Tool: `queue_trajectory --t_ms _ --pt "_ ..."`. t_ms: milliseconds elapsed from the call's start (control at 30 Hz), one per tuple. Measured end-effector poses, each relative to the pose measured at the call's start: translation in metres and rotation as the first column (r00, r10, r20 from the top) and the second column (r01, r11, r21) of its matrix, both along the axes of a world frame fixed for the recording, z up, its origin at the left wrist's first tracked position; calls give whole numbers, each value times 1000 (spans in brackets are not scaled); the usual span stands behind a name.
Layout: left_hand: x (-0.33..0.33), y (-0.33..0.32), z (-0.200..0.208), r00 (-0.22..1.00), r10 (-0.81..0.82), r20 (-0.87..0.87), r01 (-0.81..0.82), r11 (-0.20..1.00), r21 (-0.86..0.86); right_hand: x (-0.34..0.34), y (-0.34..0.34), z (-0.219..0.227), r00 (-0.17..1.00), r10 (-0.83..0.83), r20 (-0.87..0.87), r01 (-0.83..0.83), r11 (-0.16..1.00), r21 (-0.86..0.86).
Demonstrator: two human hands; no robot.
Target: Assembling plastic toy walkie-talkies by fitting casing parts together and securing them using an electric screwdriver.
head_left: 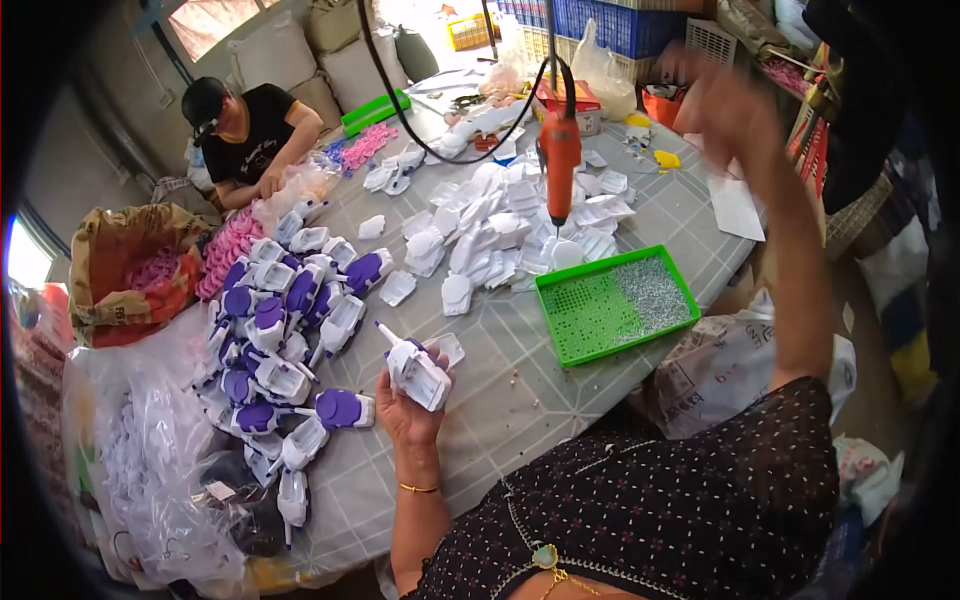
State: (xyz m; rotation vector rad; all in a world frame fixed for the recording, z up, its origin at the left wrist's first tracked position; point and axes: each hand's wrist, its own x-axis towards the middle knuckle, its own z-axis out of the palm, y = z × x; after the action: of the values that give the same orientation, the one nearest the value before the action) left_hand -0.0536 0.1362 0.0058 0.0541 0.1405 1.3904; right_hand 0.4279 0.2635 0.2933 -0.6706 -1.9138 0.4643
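Observation:
My left hand (408, 418) is closed round a white plastic housing (420, 375) with a purple tip, held up over the near part of the table. Another white piece (447, 348) shows right behind it; whether it is in the hand or on the table I cannot tell. My right hand (725, 110) is raised at the upper right, smeared by motion, and nothing shows clearly in it. An orange electric screwdriver (560, 165) hangs point down over a heap of white plastic shells (500, 225).
A green tray (585, 318) holds small silvery screws at the right. Purple-and-white assembled pieces (270, 315) lie heaped at the left, beside plastic bags and a sack (130, 300) of pink parts. Across the table another person (255, 135) works. Blue crates (610, 30) stand behind.

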Motion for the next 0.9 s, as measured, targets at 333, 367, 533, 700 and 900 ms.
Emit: queue_trajectory --t_ms 333,367,533,700,900 --pt "-8 2 -1 984 145 -104 -131 983 129 -87 -32 -65 951 297 -82 -308 918 -249" --pt "-9 4 -4 985 149 -88 -141 986 92 -118 -32 -92 894 316 317 -320 947 -41" --pt "-7 1 1 986 145 -79 -140 988 72 -213 11 -201 825 158 543 -158 986 -48" --pt "-10 -3 -1 977 208 -51 -205 977 66 -279 51 -234 638 -56 768 -230 938 260" --pt "-16 -7 5 957 289 -26 -287 956 55 -310 65 -250 439 -10 898 -199 974 108"
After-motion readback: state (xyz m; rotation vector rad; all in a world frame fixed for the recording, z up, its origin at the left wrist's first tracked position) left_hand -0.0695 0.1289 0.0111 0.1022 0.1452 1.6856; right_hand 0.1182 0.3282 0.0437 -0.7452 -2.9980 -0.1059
